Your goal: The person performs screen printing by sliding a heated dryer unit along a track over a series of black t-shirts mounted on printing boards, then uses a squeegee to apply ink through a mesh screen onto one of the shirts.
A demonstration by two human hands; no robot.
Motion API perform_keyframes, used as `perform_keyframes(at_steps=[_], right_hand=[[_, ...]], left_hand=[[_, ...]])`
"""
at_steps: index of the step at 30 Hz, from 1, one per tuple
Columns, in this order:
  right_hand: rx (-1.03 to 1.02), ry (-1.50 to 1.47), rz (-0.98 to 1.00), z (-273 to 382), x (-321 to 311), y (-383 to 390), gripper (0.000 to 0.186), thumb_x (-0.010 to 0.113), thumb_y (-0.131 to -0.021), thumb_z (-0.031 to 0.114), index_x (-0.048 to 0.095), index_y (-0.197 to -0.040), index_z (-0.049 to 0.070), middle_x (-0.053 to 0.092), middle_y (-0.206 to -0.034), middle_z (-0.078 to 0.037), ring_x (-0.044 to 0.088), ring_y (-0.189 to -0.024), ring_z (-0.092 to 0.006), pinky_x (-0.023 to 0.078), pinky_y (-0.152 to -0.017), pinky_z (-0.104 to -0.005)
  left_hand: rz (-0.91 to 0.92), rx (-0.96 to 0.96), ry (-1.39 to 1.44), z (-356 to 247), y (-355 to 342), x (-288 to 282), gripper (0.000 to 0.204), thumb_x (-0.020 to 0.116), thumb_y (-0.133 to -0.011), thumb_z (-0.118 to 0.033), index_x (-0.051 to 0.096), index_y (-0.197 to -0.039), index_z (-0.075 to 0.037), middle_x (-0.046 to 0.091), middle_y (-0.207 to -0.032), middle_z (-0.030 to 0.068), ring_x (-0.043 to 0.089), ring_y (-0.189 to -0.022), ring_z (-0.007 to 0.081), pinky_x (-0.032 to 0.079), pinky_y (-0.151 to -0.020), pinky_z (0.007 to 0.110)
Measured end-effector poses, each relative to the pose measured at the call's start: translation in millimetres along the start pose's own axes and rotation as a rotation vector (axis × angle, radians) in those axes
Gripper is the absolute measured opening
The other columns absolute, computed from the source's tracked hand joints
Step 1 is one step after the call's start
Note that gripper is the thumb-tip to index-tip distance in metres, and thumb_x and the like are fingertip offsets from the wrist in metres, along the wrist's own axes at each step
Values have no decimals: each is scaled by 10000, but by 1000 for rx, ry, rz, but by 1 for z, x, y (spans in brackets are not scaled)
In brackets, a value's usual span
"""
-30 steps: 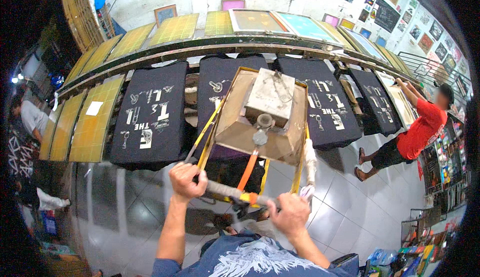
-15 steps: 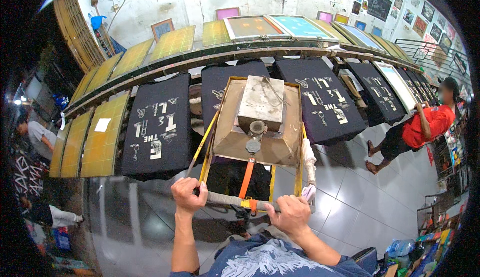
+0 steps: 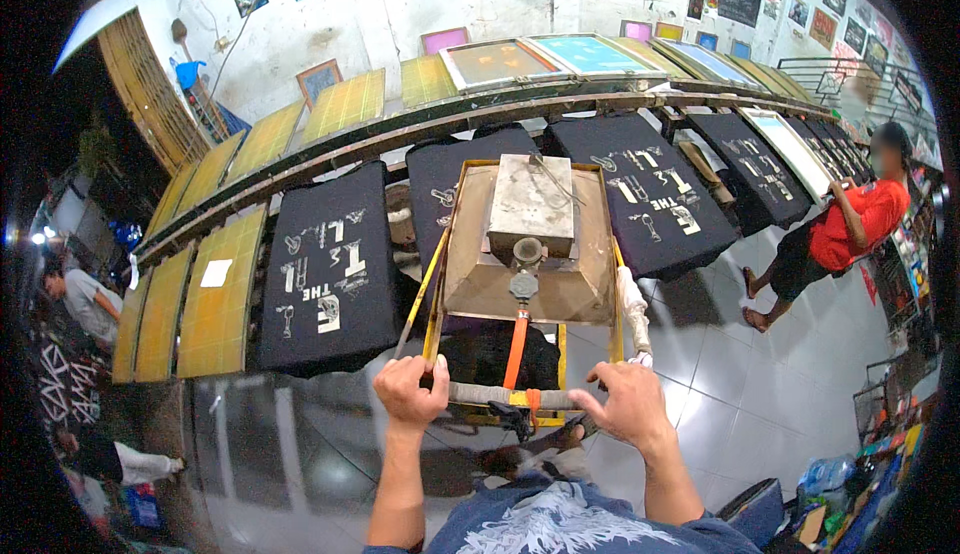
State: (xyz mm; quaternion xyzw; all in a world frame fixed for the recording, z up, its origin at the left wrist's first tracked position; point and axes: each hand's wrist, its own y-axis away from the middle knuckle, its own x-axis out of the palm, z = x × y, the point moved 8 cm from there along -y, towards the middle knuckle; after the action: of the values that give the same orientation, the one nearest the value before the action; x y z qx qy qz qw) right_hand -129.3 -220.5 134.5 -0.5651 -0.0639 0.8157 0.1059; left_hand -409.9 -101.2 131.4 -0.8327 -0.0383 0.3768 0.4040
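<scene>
A boxy metal heater with a yellow frame and orange strap hangs over a black printed T-shirt. My left hand is closed on the left end of its wrapped handle bar. My right hand is at the bar's right end, fingers loosened and apart, thumb stretched along the bar. Printed black shirts lie on platens left and right of the heater. A white cloth-wrapped piece runs down the frame's right side above my right hand.
Yellow platens stand at left; screens line the rear rail. A person in red stands at right beside a white screen; another in grey is at far left. Bottles and cluttered items sit at lower right.
My right hand has loosened its grip and its fingers have lifted. The heater and rows of shirts sit slightly farther right in view. The person in red has lowered their arms.
</scene>
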Motion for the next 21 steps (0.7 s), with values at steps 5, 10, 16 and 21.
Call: perform_keyframes(at_steps=[5, 10, 16, 21], right_hand=[[104, 36, -58, -2, 6, -3, 469, 739, -893, 571, 745, -894, 103, 689, -682, -74, 701, -696, -292, 544, -657, -431], [163, 23, -45, -4, 3, -1, 474, 731, -899, 580, 752, -911, 107, 693, -676, -63, 707, -693, -289, 550, -660, -430], [217, -9, 9, -6, 3, 0, 539, 677, -911, 638, 755, -934, 106, 719, -733, -97, 720, -733, -316, 561, -695, -451], [285, 4, 107, -9, 2, -2, 627, 612, -917, 710, 764, -972, 104, 755, -829, -169, 746, -810, -354, 585, -741, -495]], left_hand=[[-109, 44, 14, 1, 7, 2, 309, 699, -821, -139, 495, -594, -93, 457, -542, 93, 465, -490, 308, 335, -518, 425], [-130, 67, 21, 3, 10, 2, 303, 703, -819, -155, 512, -593, -92, 464, -546, 96, 470, -491, 304, 337, -520, 422], [-100, 79, 16, 1, 9, 4, 304, 690, -833, -161, 518, -594, -88, 477, -552, 97, 487, -503, 306, 348, -535, 425], [-93, 87, -9, -3, 8, 4, 307, 668, -845, -111, 490, -597, -81, 493, -568, 117, 513, -531, 326, 367, -552, 444]])
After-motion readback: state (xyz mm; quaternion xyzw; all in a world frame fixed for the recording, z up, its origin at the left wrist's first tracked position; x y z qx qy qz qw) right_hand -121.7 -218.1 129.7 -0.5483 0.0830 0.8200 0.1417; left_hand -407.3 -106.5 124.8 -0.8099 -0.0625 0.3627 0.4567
